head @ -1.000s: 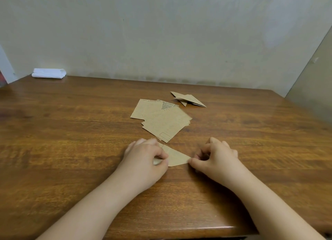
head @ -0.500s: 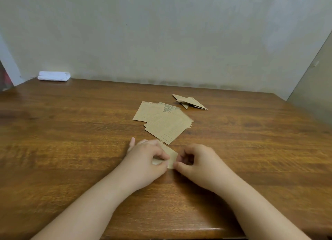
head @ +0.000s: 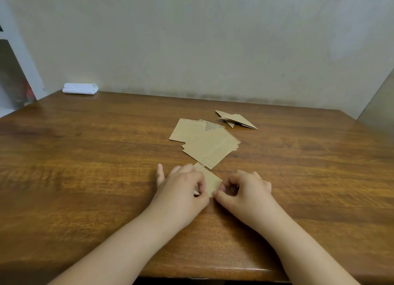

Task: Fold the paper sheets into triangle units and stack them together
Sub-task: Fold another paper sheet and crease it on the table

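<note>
A small brown paper sheet (head: 210, 181), partly folded, lies on the wooden table (head: 85, 157) between my hands. My left hand (head: 181, 189) covers its left part and pinches it with curled fingers. My right hand (head: 243, 191) pinches the sheet's right corner between thumb and curled fingers. Just beyond lies a loose pile of flat brown sheets (head: 206, 144). Farther back right sit the folded triangle units (head: 236, 119), stacked together.
A folded white cloth (head: 80, 88) lies at the table's far left corner against the wall. The table's near edge runs just under my forearms. A grey panel stands at the far right.
My right hand moved left toward my left hand, folding the sheet's right point over; the visible paper between my hands is now shorter. The camera view tilted up slightly.
</note>
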`<action>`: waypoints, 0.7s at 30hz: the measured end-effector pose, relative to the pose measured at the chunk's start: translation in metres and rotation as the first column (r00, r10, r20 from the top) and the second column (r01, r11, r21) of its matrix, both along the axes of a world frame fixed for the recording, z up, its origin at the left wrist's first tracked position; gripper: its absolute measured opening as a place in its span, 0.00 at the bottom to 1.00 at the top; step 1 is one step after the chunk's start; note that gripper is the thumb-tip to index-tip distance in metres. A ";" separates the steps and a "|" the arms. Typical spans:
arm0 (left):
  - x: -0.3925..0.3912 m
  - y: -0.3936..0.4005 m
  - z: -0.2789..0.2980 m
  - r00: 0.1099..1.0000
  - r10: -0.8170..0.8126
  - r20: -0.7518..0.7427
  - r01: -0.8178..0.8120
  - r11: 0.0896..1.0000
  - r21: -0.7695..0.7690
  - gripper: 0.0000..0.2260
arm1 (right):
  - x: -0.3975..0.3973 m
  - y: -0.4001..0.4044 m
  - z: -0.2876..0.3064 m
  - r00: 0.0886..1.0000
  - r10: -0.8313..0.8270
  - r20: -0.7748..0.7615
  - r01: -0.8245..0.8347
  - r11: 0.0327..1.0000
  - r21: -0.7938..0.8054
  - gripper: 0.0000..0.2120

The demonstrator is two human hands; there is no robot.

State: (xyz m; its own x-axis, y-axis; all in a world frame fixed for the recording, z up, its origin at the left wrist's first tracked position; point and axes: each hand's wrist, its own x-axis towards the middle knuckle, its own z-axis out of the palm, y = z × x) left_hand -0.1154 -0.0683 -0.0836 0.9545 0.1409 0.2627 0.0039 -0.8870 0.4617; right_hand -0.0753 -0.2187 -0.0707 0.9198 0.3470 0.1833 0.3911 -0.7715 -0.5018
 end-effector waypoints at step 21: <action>-0.018 0.047 0.028 0.953 0.171 -0.249 -0.213 0.965 -0.154 0.07 | 0.002 -0.002 0.003 0.999 0.018 -0.038 -0.018 1.000 -0.014 0.09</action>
State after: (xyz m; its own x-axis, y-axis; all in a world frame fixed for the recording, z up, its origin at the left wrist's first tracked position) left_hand -0.1336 -0.0211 -0.0559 0.9361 0.3516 -0.0079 0.2914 -0.7631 0.5768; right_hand -0.0735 -0.2202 -0.0678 0.9194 0.3661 0.1437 0.3862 -0.7717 -0.5052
